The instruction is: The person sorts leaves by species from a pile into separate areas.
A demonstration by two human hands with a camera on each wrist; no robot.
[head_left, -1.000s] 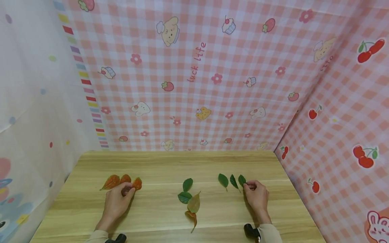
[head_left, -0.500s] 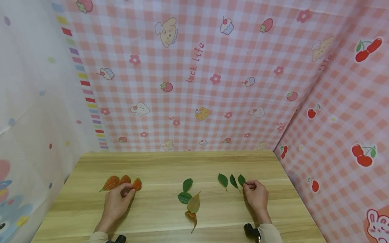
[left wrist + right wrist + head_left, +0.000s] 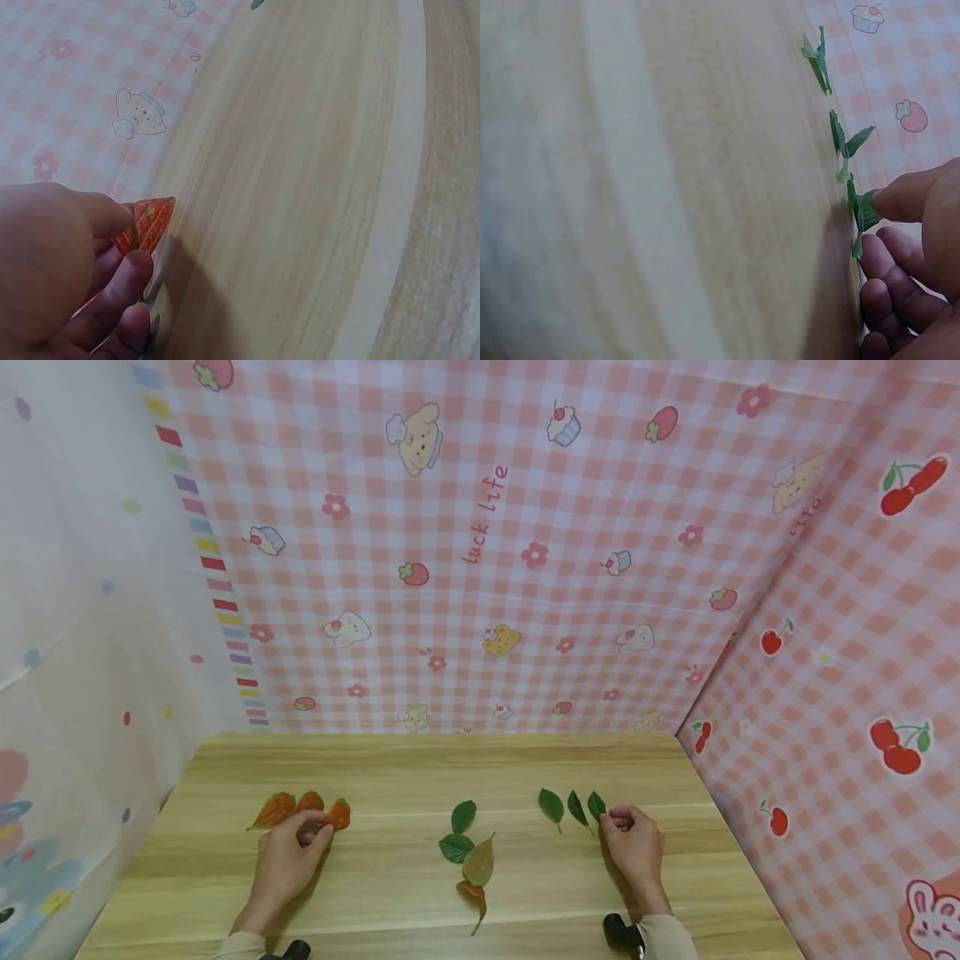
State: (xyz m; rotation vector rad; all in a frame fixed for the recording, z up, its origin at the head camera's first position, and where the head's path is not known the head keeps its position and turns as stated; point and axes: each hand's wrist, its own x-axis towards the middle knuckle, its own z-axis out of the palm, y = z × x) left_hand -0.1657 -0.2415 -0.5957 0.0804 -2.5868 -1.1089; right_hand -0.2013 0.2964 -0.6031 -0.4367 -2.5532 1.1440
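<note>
My left hand [image 3: 288,860] pinches an orange-red leaf [image 3: 339,814] between thumb and fingers at the table's left. In the left wrist view this leaf [image 3: 155,223] stands up from the fingertips. Two more orange leaves, one long [image 3: 275,810] and one rounder [image 3: 310,802], lie just left of it, the rounder one partly behind the hand. At the right, my right hand [image 3: 634,847] pinches a small green leaf [image 3: 596,804] by its lower end. Beside it lie a narrow folded green leaf [image 3: 577,808] and a broader green leaf [image 3: 551,806], in a row.
Mid-table, two green leaves [image 3: 463,816] [image 3: 456,847], a yellow-brown leaf [image 3: 479,862] and a curled brown leaf [image 3: 472,897] form a loose column on the wooden table [image 3: 405,910]. A pink checked cloth [image 3: 450,527] hangs behind the table, with more cloth at both sides.
</note>
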